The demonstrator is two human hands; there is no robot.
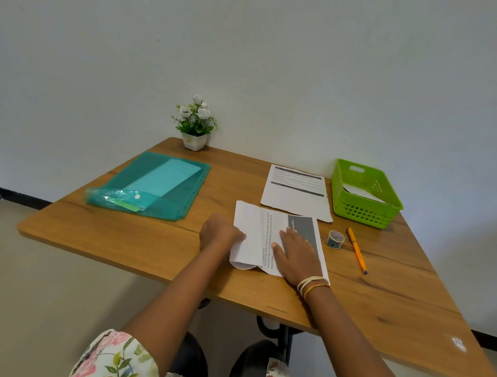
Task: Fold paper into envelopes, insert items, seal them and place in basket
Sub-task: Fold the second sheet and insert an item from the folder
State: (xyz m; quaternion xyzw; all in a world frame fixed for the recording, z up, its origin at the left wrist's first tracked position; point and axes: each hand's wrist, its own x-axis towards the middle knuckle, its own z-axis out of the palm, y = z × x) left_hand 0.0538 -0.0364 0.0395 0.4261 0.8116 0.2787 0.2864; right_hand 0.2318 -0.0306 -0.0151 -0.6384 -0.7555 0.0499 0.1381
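Note:
A printed sheet of paper (256,233) lies on the wooden table (149,246), its left part folded over. My left hand (219,233) grips the folded left edge with curled fingers. My right hand (295,255) lies flat on the right part, fingers straight, pressing it down. A second printed sheet (295,194) lies just behind. The green basket (364,193) stands at the back right with white paper inside. A tape roll (335,239) and an orange pen (356,250) lie right of the folded sheet.
A teal plastic folder (153,184) with a pale sheet inside lies at the left. A small pot of white flowers (196,123) stands at the back edge by the wall. The table's near edge runs diagonally under my forearms.

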